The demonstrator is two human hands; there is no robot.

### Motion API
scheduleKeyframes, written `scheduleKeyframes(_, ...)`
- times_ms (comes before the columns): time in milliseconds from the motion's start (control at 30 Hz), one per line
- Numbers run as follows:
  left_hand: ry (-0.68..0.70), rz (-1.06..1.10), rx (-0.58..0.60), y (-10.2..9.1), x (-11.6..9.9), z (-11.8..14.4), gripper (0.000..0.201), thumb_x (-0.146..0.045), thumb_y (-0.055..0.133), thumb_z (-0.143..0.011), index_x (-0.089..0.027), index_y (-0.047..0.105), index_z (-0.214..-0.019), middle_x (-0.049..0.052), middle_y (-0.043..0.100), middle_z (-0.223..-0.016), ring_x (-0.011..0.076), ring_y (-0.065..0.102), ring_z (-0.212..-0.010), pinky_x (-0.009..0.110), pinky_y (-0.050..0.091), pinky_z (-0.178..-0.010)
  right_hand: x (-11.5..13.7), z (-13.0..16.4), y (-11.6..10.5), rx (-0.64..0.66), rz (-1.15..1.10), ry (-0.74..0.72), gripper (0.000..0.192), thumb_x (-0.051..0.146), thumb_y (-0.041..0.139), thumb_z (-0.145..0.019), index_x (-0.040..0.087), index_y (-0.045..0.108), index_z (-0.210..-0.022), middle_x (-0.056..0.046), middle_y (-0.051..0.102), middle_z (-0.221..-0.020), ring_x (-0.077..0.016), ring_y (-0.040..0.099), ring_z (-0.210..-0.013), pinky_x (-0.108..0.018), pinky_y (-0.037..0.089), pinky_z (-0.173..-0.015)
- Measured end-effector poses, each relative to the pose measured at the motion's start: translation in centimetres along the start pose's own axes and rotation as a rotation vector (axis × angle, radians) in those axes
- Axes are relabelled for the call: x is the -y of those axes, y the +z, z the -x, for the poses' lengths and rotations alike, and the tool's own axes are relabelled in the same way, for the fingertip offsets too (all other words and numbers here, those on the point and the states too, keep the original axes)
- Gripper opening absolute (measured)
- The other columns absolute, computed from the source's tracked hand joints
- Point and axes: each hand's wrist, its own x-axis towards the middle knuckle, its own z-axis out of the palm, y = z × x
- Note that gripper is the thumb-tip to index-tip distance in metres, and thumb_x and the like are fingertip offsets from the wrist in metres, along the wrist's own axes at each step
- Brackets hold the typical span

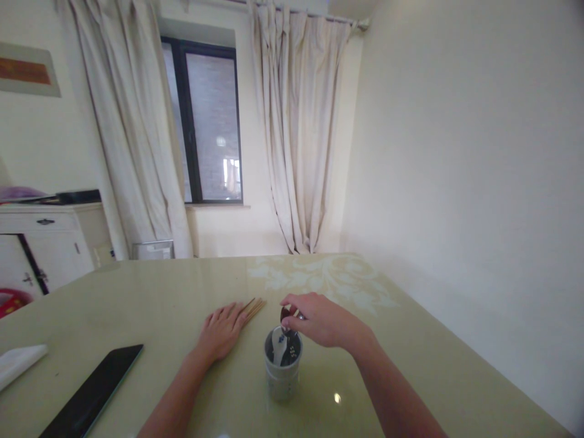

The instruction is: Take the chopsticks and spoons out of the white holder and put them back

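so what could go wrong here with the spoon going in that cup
The cup is small and stands free on the glossy table. The right hand holds a metal spoon above its rim, so a knock there might tip it; the white spoon already inside leans to one side. The left hand lies flat on the chopsticks, not on the cup, so nothing steadies it.
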Motion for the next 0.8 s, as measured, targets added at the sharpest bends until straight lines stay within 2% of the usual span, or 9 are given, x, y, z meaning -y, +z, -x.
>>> scheduleKeyframes(133,-0.07,0.016,-0.025,0.0,0.5,-0.3,0.058,-0.044,0.022,-0.104,-0.033,0.052,-0.154,0.006,0.051,-0.161,0.031,0.048,-0.144,0.055,0.037,-0.117,0.1,-0.2,0.1,-0.005,0.001,-0.026,0.018,0.022,0.061,-0.095,0.02,0.073,-0.109,-0.008,0.077,-0.108,-0.0223,0.07,-0.098,-0.029,0.046,-0.083)
scheduleKeyframes(233,-0.041,0.012,0.017,0.1,0.5,-0.2,0.06,-0.045,0.022,-0.104,-0.031,0.052,-0.153,0.008,0.047,-0.163,0.0319,0.044,-0.147,0.057,0.032,-0.12,0.2,-0.5,0.1,-0.016,0.002,-0.014,0.019,0.022,0.056,-0.098,0.02,0.072,-0.108,-0.007,0.077,-0.106,-0.0213,0.069,-0.096,-0.028,0.045,-0.081)
scheduleKeyframes(333,-0.027,0.007,0.04,0.2,0.3,0.0,0.064,-0.051,0.024,-0.103,-0.027,0.047,-0.158,0.011,0.042,-0.167,0.0333,0.039,-0.152,0.057,0.027,-0.124,0.3,-0.8,0.2,-0.003,-0.02,0.01,0.016,0.026,0.056,-0.099,0.02,0.071,-0.104,-0.007,0.077,-0.1,-0.0206,0.069,-0.09,-0.028,0.044,-0.076)
scheduleKeyframes(467,-0.042,0.037,0.043,0.1,0.0,0.4,0.066,-0.057,0.025,-0.102,-0.031,0.042,-0.161,0.009,0.04,-0.168,0.0325,0.037,-0.154,0.057,0.026,-0.125,0.2,-1.2,0.4,-0.008,-0.052,0.013,0.01,0.027,0.065,-0.095,0.02,0.068,-0.102,-0.006,0.076,-0.099,-0.0205,0.067,-0.09,-0.027,0.043,-0.075)
scheduleKeyframes(600,-0.007,0.011,0.023,0.3,-0.1,0.4,0.062,-0.048,0.024,-0.104,-0.028,0.044,-0.16,0.011,0.043,-0.167,0.0317,0.038,-0.154,0.055,0.027,-0.125,-0.1,-1.3,0.5,0.002,-0.021,0.021,0.005,0.021,0.065,-0.094,0.019,0.067,-0.097,-0.006,0.074,-0.098,-0.0196,0.064,-0.089,-0.027,0.041,-0.074)
scheduleKeyframes(700,0.02,0.033,0.009,0.4,-0.1,0.4,0.058,-0.043,0.025,-0.105,-0.034,0.045,-0.159,0.007,0.044,-0.166,0.03,0.039,-0.153,0.055,0.027,-0.124,-0.6,-1.2,0.3,0.006,-0.004,0.037,0.005,0.022,0.064,-0.093,0.019,0.065,-0.097,-0.005,0.072,-0.097,-0.0193,0.062,-0.088,-0.027,0.04,-0.074)
scheduleKeyframes(800,0.089,0.1,0.02,0.0,-0.5,0.4,0.055,-0.046,0.027,-0.106,-0.039,0.047,-0.156,0.002,0.046,-0.165,0.0278,0.041,-0.151,0.052,0.029,-0.124,-1.1,-1.1,0.2,0.018,-0.025,0.047,0.007,0.024,0.064,-0.092,0.019,0.065,-0.097,-0.004,0.072,-0.094,-0.0184,0.061,-0.085,-0.026,0.039,-0.071)
